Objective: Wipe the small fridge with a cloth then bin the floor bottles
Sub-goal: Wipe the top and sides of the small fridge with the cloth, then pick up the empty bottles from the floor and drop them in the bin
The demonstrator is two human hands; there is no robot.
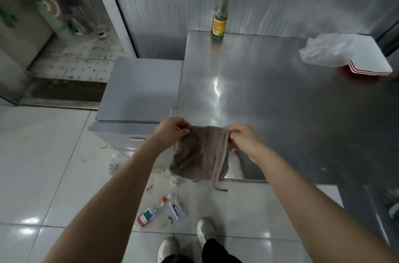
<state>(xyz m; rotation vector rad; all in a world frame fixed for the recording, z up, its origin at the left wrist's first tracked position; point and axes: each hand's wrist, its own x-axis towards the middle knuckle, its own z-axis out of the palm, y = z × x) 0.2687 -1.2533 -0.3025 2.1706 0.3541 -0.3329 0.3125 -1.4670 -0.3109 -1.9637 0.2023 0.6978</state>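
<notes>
Cloth, soft and limp, is held up by its top corners, pinched in the left hand and right hand above the near worktop edge. The fridge stands left; a light bottle lies on the floor, best gripped mid-body.

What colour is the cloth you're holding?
Brownish-grey; the cloth shows best in the head view, held by both hands.
</notes>
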